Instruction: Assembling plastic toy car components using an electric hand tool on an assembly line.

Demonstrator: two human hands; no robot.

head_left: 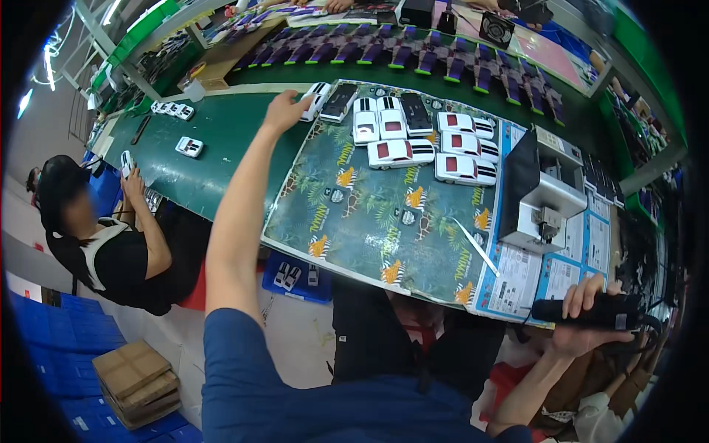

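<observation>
My left hand (286,111) reaches to the far left edge of the patterned mat (347,221), its fingers closed on a white toy car (316,102) with black stripes. Beside that car lies a black toy car part (340,103). Over the front right corner of the table, my right hand (580,317) grips a black electric screwdriver (605,312) with a cord at its right end. Several white toy cars with red windows, such as one car (401,152), sit grouped on the far half of the mat. Another black car part (416,114) lies among them.
A grey metal fixture (543,192) stands at the right on printed sheets. A thin white strip (476,247) lies near it. Behind runs a dark conveyor with purple pieces (399,55). At left, a co-worker (111,229) holds a toy car. A blue bin (299,277) sits below the table.
</observation>
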